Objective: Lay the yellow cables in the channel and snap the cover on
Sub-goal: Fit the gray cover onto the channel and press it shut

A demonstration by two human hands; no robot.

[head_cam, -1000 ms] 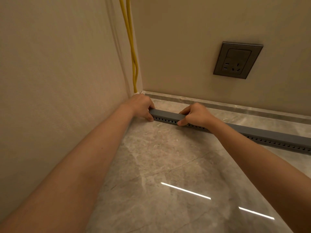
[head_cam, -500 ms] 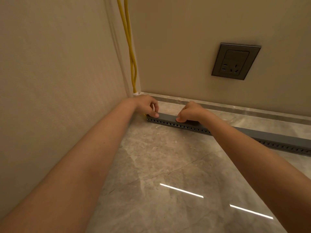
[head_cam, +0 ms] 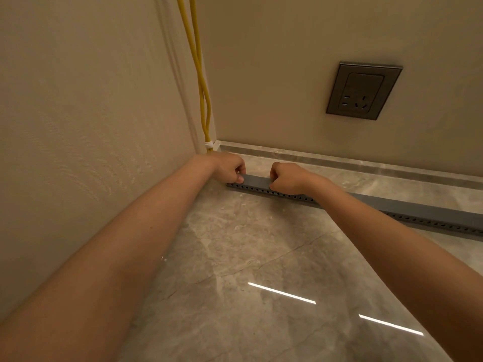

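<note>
Both your hands are sliding toward the corner: left hand (head_cam: pixel 228 168) and right hand (head_cam: pixel 287 178) are clenching on the cover (head_cam: pixel 256 181) atop the channel (head_cam: pixel 431 223). Risk: yellow cables (head_cam: pixel 201 82) pinching under uneven pressing.

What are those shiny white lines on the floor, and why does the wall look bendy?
In the head view, the white lines are glare, light reflecting off the polished floor; the wide-angle lens curves the left wall and stretches both forearms; warm, dim light tints everything yellowish; hands and cover look fairly sharp.
</note>
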